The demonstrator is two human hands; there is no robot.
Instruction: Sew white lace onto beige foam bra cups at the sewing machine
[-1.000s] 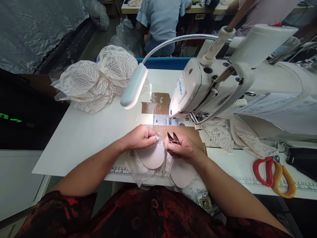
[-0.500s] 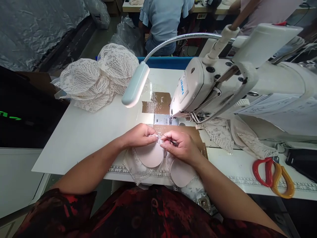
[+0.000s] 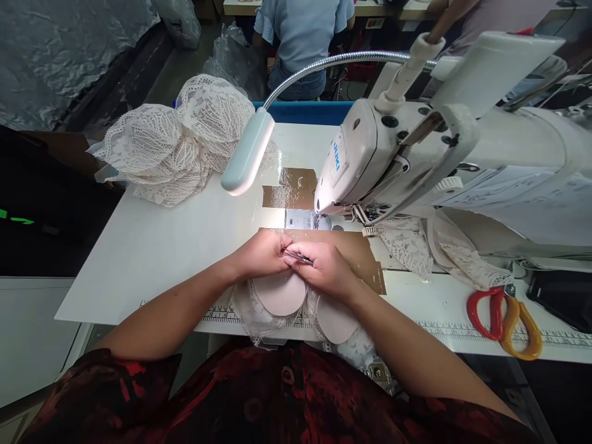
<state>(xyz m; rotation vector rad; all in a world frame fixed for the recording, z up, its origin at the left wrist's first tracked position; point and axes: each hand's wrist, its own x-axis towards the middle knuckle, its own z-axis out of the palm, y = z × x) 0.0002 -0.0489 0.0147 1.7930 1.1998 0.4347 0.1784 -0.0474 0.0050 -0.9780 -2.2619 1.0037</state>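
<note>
In the head view, my left hand (image 3: 266, 254) is closed in a pinch on the upper edge of a lace bra piece; the pinched spot is hidden by the fingers. My right hand (image 3: 326, 266) touches it, fingers wrapped round a slim pointed metal tool (image 3: 300, 256), tweezers or thread snips, I cannot tell which. Below my hands hang two pale foam cups, the left cup (image 3: 281, 296) and the right cup (image 3: 337, 320), with white lace (image 3: 250, 311) around them. They lie over the table's front edge.
A sewing machine (image 3: 356, 160) stands behind my hands, its lamp (image 3: 248, 151) overhead. Piled lace cups (image 3: 171, 142) lie at the back left. Scissors (image 3: 504, 320) and lace pieces (image 3: 407, 246) are on the right. A ruler strip (image 3: 444, 333) runs along the front edge. A person (image 3: 303, 43) sits beyond.
My hands have come together, the right one moving slightly left against the left. The metal tool now points left between them, and the pinched edge is covered. The whole view has shifted slightly.
</note>
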